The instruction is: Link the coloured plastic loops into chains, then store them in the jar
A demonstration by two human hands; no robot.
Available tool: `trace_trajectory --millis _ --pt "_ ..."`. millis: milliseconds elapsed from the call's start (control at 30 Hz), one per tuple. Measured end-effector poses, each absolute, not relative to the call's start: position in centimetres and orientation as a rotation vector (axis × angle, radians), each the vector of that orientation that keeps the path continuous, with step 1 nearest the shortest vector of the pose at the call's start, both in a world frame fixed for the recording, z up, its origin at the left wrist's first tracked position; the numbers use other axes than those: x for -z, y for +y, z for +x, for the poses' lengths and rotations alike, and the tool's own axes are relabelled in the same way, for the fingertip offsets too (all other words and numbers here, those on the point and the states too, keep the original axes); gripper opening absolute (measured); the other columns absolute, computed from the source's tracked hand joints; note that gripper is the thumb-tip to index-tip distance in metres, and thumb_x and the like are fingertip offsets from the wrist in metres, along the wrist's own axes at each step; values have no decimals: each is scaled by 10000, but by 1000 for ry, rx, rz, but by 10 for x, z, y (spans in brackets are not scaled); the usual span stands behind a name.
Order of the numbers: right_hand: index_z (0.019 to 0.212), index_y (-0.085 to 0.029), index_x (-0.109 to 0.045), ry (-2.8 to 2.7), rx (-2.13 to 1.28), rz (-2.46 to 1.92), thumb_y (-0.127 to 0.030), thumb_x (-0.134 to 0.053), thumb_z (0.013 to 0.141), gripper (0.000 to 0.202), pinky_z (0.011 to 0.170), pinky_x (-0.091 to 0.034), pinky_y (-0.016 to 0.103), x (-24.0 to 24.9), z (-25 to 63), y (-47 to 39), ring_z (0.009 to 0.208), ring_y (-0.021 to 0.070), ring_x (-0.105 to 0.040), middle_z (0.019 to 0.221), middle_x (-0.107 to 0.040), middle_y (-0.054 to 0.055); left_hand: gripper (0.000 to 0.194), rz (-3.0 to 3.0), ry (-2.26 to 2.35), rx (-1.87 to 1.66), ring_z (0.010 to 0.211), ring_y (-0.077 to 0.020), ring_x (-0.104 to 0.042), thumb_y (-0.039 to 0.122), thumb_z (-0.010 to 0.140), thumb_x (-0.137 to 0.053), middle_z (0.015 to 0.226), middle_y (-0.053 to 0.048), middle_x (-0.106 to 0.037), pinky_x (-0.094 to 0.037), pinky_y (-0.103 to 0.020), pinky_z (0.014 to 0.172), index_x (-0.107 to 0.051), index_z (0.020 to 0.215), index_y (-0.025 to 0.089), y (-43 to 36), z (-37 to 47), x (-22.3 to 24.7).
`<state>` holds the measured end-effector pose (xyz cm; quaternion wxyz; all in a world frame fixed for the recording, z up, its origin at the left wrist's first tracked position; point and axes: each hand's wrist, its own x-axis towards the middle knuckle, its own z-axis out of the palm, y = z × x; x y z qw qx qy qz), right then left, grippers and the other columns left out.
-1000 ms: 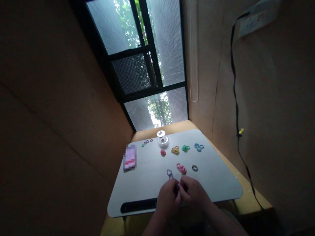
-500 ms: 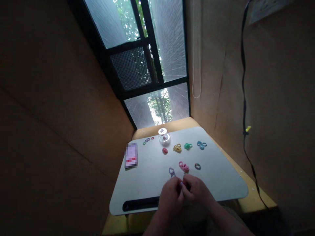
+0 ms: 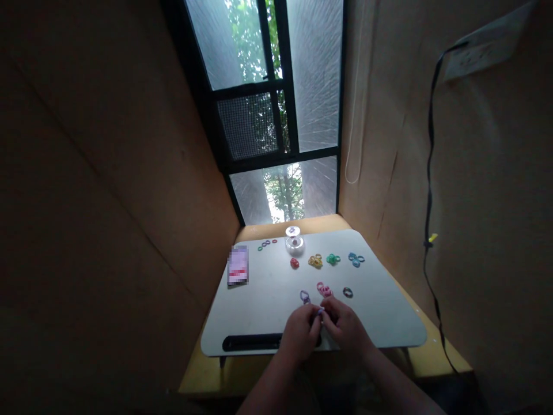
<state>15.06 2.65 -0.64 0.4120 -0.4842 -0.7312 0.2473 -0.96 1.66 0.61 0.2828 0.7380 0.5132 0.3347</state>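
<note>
My left hand (image 3: 299,332) and my right hand (image 3: 347,327) meet low over the white lap table, near its front edge. Both pinch a small purple hair tie (image 3: 321,311) between their fingertips; the fingers hide part of it. Just beyond my left fingers lie loose purple hair ties (image 3: 305,297). A pile of pink hair ties (image 3: 324,289) sits right behind my right fingertips. To its right is a dark multicoloured hair tie (image 3: 348,292). Farther back are small groups of red (image 3: 294,263), yellow (image 3: 315,261), green (image 3: 333,259) and blue hair ties (image 3: 356,260).
A clear round container (image 3: 295,244) with a lid stands at the back of the white table (image 3: 268,300). Several single ties (image 3: 266,244) lie left of it. A blurred-out pink-purple flat item (image 3: 238,266) lies at left. A black slot (image 3: 253,342) runs along the front.
My view has shifted slightly, so the scene sits a little differently. Both hands are still together, and more of the purple hair tie now shows between the fingertips, which are slightly raised.
</note>
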Motion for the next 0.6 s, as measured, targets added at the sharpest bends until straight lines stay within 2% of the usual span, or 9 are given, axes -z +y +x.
trace_trajectory --millis 133,433,600 --pt "870 -210 -646 -1823 -652 -1138 -267 -505 890 153 724 -468 292 9 152 28 779 184 -607 845 -662 34 206 2004 1351 -902 775 -176 -621 232 906 -519 841 -38 -716 -419 -268 713 -720 882 194 18 -11 -5" --pt "766 -214 -566 -1806 -537 -1225 -291 -545 871 131 615 -437 281 12 153 26 635 163 -563 713 -601 4 174 1866 1391 -1059 711 -150 -632 261 896 -573 801 -16 -725 -449 -250 679 -735 900 198 18 -9 -3" --pt "771 -216 -548 -1789 -536 -1242 -288 -557 850 107 566 -411 262 11 153 25 565 138 -519 679 -567 -18 127 1848 1381 -1120 786 -159 -652 238 851 -618 874 -33 -720 -485 -259 736 -713 920 189 20 -10 3"
